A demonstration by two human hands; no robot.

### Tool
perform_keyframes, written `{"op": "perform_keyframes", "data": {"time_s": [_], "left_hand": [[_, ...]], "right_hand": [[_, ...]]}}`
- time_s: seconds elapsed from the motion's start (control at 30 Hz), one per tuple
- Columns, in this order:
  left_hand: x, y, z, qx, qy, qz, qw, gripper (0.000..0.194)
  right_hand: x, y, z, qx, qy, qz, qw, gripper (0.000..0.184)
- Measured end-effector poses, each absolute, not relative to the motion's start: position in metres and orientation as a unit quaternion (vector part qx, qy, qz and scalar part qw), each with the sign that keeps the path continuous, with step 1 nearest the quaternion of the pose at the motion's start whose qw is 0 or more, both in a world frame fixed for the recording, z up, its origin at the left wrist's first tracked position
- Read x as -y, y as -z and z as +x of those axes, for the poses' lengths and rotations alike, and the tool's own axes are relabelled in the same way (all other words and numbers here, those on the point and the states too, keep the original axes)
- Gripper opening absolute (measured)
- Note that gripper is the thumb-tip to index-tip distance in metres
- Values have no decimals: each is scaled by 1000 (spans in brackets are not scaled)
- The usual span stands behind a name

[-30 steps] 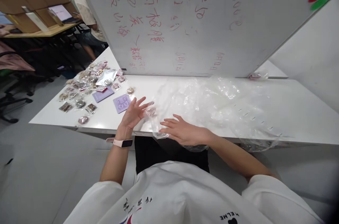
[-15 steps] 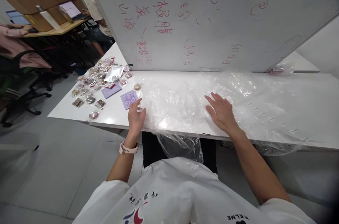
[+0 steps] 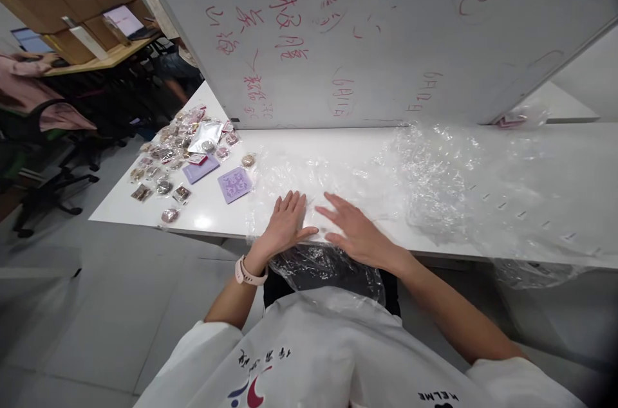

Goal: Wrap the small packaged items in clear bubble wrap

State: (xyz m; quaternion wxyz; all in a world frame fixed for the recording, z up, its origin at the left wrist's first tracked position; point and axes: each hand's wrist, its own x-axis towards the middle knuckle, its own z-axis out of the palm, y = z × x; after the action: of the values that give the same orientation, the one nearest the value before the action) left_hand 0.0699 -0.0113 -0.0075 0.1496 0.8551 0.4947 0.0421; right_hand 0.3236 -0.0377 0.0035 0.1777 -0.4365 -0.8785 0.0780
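A large sheet of clear plastic film (image 3: pixel 434 183) is spread over the white table, crumpled toward the right, with part of it hanging over the front edge near my lap. My left hand (image 3: pixel 287 221) lies on the film by that edge, fingers stretched out and the thumb pointing right. Close beside it on the right, my right hand (image 3: pixel 355 228) rests over the film with its fingers spread. Neither hand grips anything. Left of the film lies a purple patterned card (image 3: pixel 235 185), with a small round wrapped item (image 3: pixel 248 160) just behind it.
Several small wrapped packets (image 3: pixel 167 154), a silver pouch (image 3: pixel 205 137) and a purple booklet (image 3: pixel 201 169) cover the table's left end. A whiteboard (image 3: pixel 309 41) with red writing stands along the back. People sit at a desk (image 3: pixel 111 60) at far left.
My left hand has moved right and flattened onto the film. My right hand has come left and nearer to me, beside it. The film has shifted and bunched more on the right.
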Motion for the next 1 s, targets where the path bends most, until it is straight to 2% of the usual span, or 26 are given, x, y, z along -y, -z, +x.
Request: {"op": "perform_keyframes", "data": {"time_s": [0.1, 0.2, 0.3, 0.43, 0.5, 0.57, 0.63, 0.7, 0.73, 0.87, 0.93, 1.0], "left_hand": [[9, 17, 84, -499, -50, 850, 162, 89], [4, 24, 94, -488, -54, 854, 171, 85], [-3, 26, 103, -472, -67, 862, 171, 82], [-18, 8, 100, -499, -151, 834, 180, 64], [-31, -4, 84, -589, -240, 763, 115, 53], [-47, -12, 58, -707, -288, 646, 9, 50], [-64, -13, 27, -795, -245, 553, -38, 67], [-81, -10, -3, -832, -159, 531, -2, 85], [-87, -8, -16, -830, -121, 544, 27, 88], [-100, -9, -58, -741, -26, 665, 95, 85], [-100, -12, -74, -713, 20, 695, 91, 86], [-97, -14, -88, -726, 50, 683, 69, 77]], "right_hand": [[19, 28, 334, 874, -101, -470, 72, 59], [0, 38, 374, 832, -64, -550, 37, 62], [-6, 15, 390, 813, 2, -580, 48, 56], [-10, -17, 347, 827, 21, -544, 140, 51], [-18, -13, 316, 834, -13, -526, 166, 54], [-28, 2, 294, 838, -58, -523, 145, 59], [-37, 22, 282, 840, -98, -523, 104, 63], [-41, 39, 280, 842, -119, -520, 80, 66], [-42, 44, 281, 843, -121, -518, 78, 67], [-42, 51, 287, 848, -112, -509, 99, 69], [-41, 49, 287, 849, -109, -506, 107, 68], [-40, 48, 287, 848, -109, -507, 109, 67]]}}
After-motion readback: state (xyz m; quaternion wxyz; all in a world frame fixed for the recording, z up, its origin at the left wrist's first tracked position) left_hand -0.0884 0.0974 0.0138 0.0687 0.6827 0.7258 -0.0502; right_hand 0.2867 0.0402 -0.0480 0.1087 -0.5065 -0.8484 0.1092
